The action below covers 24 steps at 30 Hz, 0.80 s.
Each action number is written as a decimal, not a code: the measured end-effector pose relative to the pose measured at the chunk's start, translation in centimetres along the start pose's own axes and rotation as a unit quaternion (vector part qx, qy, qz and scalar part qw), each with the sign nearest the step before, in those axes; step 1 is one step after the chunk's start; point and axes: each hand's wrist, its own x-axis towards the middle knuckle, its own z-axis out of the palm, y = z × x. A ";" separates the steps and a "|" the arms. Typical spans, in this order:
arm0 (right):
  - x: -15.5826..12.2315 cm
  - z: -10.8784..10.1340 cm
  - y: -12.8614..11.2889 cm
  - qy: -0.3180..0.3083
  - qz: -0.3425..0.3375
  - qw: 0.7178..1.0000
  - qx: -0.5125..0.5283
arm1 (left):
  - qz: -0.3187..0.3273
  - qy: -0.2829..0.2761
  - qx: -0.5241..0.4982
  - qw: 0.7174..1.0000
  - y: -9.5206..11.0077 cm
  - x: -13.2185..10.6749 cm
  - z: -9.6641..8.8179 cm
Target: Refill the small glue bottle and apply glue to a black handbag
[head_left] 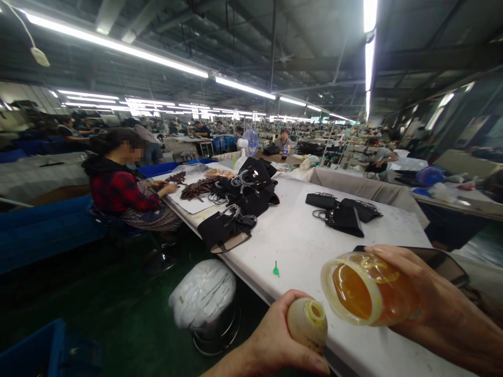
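My right hand grips a clear plastic jar of amber liquid, tipped so that its wide mouth faces left toward me. Lower and to the left, my left hand is wrapped round a small whitish squeeze bottle, whose open, yellow-stained neck points up. The jar's mouth and the bottle's neck are apart, with the jar the higher of the two. No stream of liquid shows between them. A green nozzle cap lies on the white table beyond my left hand.
Black bags with grey handles pile up at the table's left, beside brown strips. More black bags lie at the right. A person sits at the left edge. A plastic-covered stool stands below the table.
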 end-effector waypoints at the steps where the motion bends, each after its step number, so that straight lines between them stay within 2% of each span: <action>1: 0.1 -0.1 -0.1 -0.001 0.001 1.000 0.003 | 0.001 0.001 0.003 1.000 0.1 -0.1 0.0; 11: 0.9 -0.3 -1.3 -0.006 -0.024 1.000 -0.010 | 0.017 0.004 0.021 1.000 0.0 -1.1 -0.4; 17: 1.3 -0.3 -1.8 -0.006 -0.023 1.000 -0.015 | -0.008 0.014 0.014 1.000 0.4 -1.5 -0.4; 24: 1.4 -0.1 -2.0 -0.004 -0.034 0.999 -0.018 | -0.007 0.025 0.009 1.000 0.5 -1.8 -0.7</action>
